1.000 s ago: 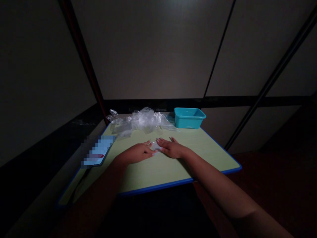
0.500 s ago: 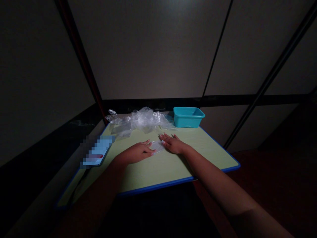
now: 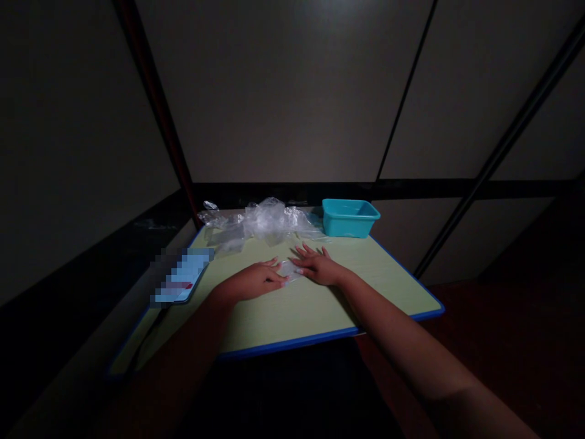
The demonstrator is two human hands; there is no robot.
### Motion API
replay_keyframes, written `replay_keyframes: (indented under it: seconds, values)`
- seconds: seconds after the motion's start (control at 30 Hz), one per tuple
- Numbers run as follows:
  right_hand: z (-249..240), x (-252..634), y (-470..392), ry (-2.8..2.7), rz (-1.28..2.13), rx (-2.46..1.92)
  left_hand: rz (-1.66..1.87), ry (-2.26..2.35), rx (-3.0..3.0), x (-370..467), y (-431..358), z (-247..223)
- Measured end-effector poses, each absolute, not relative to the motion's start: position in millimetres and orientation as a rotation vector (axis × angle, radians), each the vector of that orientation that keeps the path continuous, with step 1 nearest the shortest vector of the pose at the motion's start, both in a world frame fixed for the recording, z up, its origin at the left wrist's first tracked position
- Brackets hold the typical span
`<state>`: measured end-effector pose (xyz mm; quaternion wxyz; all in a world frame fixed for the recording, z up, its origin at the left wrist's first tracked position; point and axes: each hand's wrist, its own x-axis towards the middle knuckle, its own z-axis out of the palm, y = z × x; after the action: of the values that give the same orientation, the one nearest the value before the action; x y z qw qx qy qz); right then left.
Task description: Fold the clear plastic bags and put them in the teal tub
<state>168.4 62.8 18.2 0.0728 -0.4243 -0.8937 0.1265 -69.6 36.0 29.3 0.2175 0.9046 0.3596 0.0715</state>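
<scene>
A small folded piece of clear plastic, perhaps a bag (image 3: 289, 269), lies flat on the pale yellow-green table (image 3: 265, 323). At its left end my left hand (image 3: 258, 280) rests with the fingers apart, thumb and fingertips touching the plastic. My right hand (image 3: 319, 268) is spread palm down on its right end, the thumb pressing on it and the fingers reaching onto the tabletop. Part of the plastic is hidden under the hands.
Crumpled clear plastic bags (image 3: 265, 221) are heaped along the far edge. To their right stands a turquoise bin (image 3: 350, 222). A phone (image 3: 185, 277), its screen pixelated, lies at the left edge. Cabinet panels (image 3: 283, 110) rise behind the table.
My right hand's fingers have spread wider, and its thumb has shifted slightly left over the plastic. My left hand stays nearly in place. The whole view has shifted slightly.
</scene>
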Motion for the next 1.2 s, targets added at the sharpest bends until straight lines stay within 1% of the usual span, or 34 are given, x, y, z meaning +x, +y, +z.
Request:
replay_keyframes:
  seconds: [0.27, 0.43, 0.57, 0.77, 0.9, 1.03, 1.2]
  values:
    - [17.2, 169.7, 64.0, -2.692, 0.358, -1.369, 0.174, 1.004, 2.501, -67.5, 34.2, 32.7]
    - [24.0, 169.9, 59.3, -2.603, 0.370, -1.352, 0.198, 1.059, 2.509, -67.5, 34.9, 30.5]
    - [30.8, 177.1, 56.5, -2.595, 0.454, -1.299, 0.215, 1.044, 2.503, -68.7, 36.0, 30.1]
    - [30.7, 176.4, 52.4, -2.600, 0.405, -1.332, 0.197, 1.038, 2.500, -67.4, 34.9, 33.1]
    - [28.7, 162.2, 42.1, -2.674, 0.469, -1.211, 0.196, 1.041, 2.492, -68.1, 35.0, 32.8]
    - [27.5, 161.3, 38.5, -2.814, 0.617, -1.113, 0.162, 1.052, 2.464, -71.2, 36.7, 30.2]
    - [29.1, 178.6, 50.0, -2.801, 0.674, -1.316, 0.088, 1.019, 2.461, -73.9, 39.6, 27.9]
